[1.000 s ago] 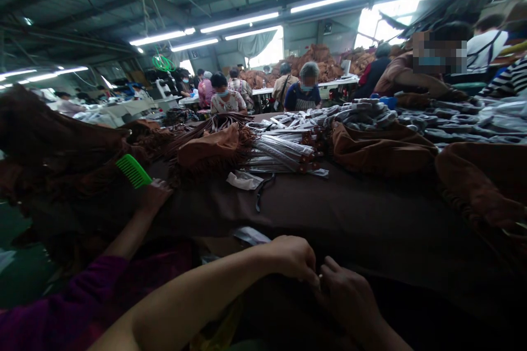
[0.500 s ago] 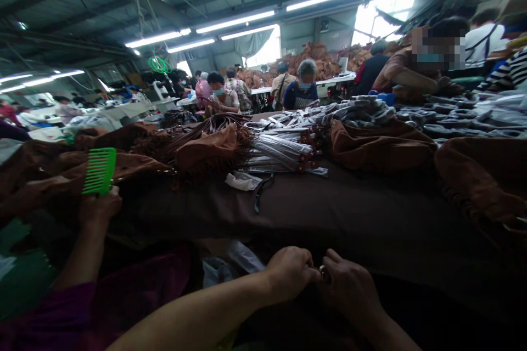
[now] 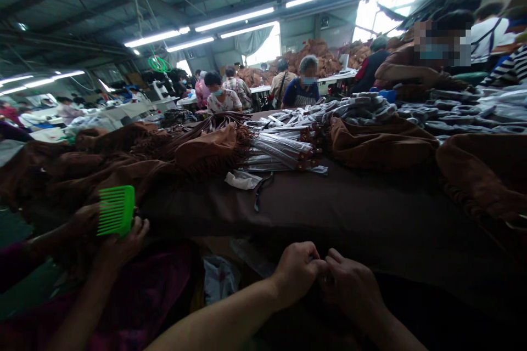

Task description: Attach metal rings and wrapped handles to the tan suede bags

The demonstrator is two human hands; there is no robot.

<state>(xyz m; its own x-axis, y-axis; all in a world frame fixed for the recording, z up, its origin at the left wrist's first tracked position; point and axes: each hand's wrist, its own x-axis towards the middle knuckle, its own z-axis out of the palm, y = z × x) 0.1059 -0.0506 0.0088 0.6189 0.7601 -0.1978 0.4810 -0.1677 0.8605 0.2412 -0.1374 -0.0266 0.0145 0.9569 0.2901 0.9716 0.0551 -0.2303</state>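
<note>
My left hand (image 3: pixel 297 270) is closed in a pinch low in the middle, just in front of the table's near edge. Its fingertips meet those of my right hand (image 3: pixel 352 281), which is curled with its fingers bent inward. Whatever is between them is small and hidden by the fingers and deep shadow. Beyond both hands stretches the dark brown cloth (image 3: pixel 329 203) covering the table. On it lie a thin dark strap (image 3: pixel 260 193) and a crumpled white scrap (image 3: pixel 242 180).
At left a co-worker's hand (image 3: pixel 123 247) holds a green comb (image 3: pixel 117 210) by brown fringed material (image 3: pixel 206 148). Silver-wrapped straps (image 3: pixel 280 151) are piled mid-table, with brown suede bags (image 3: pixel 379 145) to the right. Below the table edge is a pale plastic bag (image 3: pixel 221 278).
My hands have shifted slightly right and pressed closer together; a shiny bit seen between them is now hidden. The co-worker's green comb has moved down and right, and a second hand shows beside it.
</note>
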